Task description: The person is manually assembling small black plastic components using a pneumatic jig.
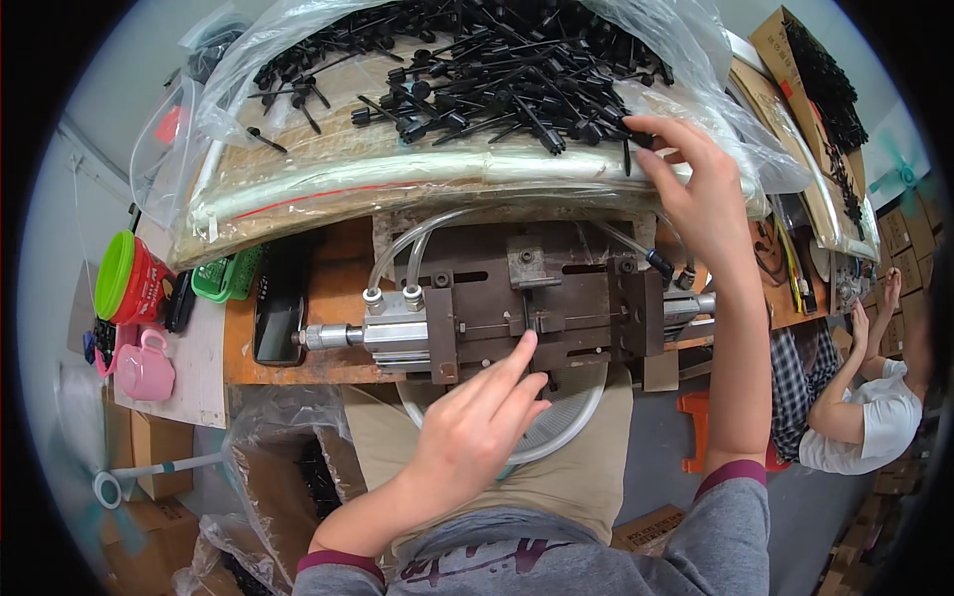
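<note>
My left hand (467, 427) reaches over a metal clamping fixture (487, 260), its index finger stretched out and the other fingers partly curled. That fingertip touches a thin black plastic part (529, 303) lying in the middle of the fixture, below a small metal block (527, 263). At the near right edge of the pile, my right hand (696, 179) pinches a black plastic stem-like part (628, 157) between thumb and fingers; its thin end points down. Many similar black parts (477, 89) with ribbed heads lie heaped on a plastic-covered tray (368, 184).
Pneumatic cylinders (396, 333) with clear hoses (397, 248) flank the fixture. Left are a dark phone-like slab (281, 313), a green basket (229, 276), a red tub (144, 283) and a pink cup (146, 370). A round mesh basket (586, 422) sits below; a co-worker (865, 417) sits at right.
</note>
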Demonstrator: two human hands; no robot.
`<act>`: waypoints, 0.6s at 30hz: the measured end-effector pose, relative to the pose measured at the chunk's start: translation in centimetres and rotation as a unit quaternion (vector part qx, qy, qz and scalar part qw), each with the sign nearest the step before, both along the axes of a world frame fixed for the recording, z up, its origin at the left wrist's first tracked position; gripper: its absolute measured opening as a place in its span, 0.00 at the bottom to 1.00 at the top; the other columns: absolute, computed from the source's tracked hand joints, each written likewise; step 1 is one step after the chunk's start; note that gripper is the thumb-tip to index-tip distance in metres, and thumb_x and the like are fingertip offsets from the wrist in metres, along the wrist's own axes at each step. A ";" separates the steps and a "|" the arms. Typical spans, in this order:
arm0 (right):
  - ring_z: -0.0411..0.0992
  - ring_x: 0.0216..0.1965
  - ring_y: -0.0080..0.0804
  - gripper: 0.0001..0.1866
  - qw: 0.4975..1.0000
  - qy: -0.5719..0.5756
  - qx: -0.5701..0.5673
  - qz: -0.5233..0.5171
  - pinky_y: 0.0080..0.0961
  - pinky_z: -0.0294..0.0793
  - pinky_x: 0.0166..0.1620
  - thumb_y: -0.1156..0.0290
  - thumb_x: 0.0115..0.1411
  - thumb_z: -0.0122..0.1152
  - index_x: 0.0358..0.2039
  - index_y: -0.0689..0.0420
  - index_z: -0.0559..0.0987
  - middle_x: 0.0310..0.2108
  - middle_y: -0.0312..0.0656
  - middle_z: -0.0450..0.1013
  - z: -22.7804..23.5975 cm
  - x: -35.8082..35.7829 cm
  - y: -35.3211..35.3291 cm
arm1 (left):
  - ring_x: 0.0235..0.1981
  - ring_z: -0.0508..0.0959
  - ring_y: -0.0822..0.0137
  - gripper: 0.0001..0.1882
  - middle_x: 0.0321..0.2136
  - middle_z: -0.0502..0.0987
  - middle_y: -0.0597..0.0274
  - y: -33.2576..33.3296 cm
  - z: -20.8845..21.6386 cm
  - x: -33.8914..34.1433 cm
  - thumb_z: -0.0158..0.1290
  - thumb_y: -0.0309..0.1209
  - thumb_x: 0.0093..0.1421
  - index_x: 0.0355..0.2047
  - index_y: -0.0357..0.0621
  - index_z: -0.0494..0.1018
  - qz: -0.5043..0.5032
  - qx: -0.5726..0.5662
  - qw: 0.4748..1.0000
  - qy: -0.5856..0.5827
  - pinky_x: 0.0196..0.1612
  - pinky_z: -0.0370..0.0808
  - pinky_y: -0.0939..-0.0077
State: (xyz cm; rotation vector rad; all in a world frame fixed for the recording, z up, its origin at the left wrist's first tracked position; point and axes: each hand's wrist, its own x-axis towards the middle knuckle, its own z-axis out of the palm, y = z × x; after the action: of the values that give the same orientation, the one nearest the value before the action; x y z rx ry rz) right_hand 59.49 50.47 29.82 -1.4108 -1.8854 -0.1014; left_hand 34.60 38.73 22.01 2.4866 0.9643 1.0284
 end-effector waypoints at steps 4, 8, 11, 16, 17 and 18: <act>0.73 0.31 0.32 0.11 0.999 -0.011 0.027 0.035 0.29 0.71 0.38 0.76 0.51 0.63 0.38 0.58 0.79 0.32 0.41 0.75 0.4 -2.1 -0.8 | 0.30 0.80 0.61 0.13 0.50 0.74 0.48 -0.3 -1.6 1.0 0.63 0.27 0.47 0.32 0.37 0.75 0.036 0.039 0.998 0.046 0.34 0.77 0.74; 0.71 0.30 0.25 0.12 0.996 0.076 0.001 0.044 0.23 0.69 0.34 0.74 0.49 0.66 0.36 0.58 0.79 0.29 0.36 0.74 0.5 -1.5 -0.9 | 0.26 0.80 0.63 0.12 0.50 0.75 0.50 0.5 -1.0 1.4 0.62 0.29 0.47 0.32 0.39 0.76 0.036 0.033 0.996 0.070 0.31 0.77 0.75; 0.70 0.30 0.21 0.11 0.983 0.178 -0.015 0.049 0.20 0.67 0.32 0.74 0.49 0.66 0.36 0.58 0.80 0.30 0.33 0.74 0.9 -1.0 -2.8 | 0.24 0.79 0.64 0.12 0.49 0.75 0.52 0.6 -0.6 1.4 0.62 0.30 0.48 0.33 0.39 0.76 0.040 0.018 0.995 0.084 0.28 0.76 0.76; 0.73 0.37 0.30 0.13 0.992 0.091 0.036 0.078 0.24 0.73 0.39 0.79 0.46 0.69 0.34 0.60 0.80 0.42 0.43 0.72 -1.1 -2.5 -7.9 | 0.25 0.80 0.65 0.13 0.47 0.77 0.53 0.5 0.7 0.8 0.62 0.30 0.49 0.36 0.40 0.76 0.032 -0.052 0.992 0.109 0.27 0.75 0.77; 0.74 0.39 0.34 0.14 0.995 0.026 0.052 0.085 0.25 0.75 0.41 0.80 0.44 0.69 0.34 0.61 0.80 0.43 0.45 0.71 -1.6 -2.8 -8.8 | 0.26 0.80 0.65 0.14 0.46 0.77 0.53 0.7 1.4 0.5 0.62 0.31 0.49 0.36 0.41 0.76 0.023 -0.042 0.994 0.096 0.27 0.75 0.77; 0.74 0.42 0.38 0.15 0.995 0.048 0.024 0.083 0.28 0.75 0.43 0.82 0.43 0.69 0.34 0.61 0.80 0.44 0.47 0.72 -2.3 -3.5 -10.2 | 0.27 0.80 0.65 0.15 0.45 0.77 0.53 1.0 2.1 0.4 0.62 0.31 0.49 0.37 0.41 0.76 0.009 -0.036 0.996 0.084 0.27 0.76 0.76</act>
State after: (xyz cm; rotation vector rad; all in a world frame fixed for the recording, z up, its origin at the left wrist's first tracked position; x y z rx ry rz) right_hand 55.97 40.25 27.50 -1.2005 -1.8994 0.0036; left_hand 34.99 39.74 24.15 2.5401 1.0547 0.7849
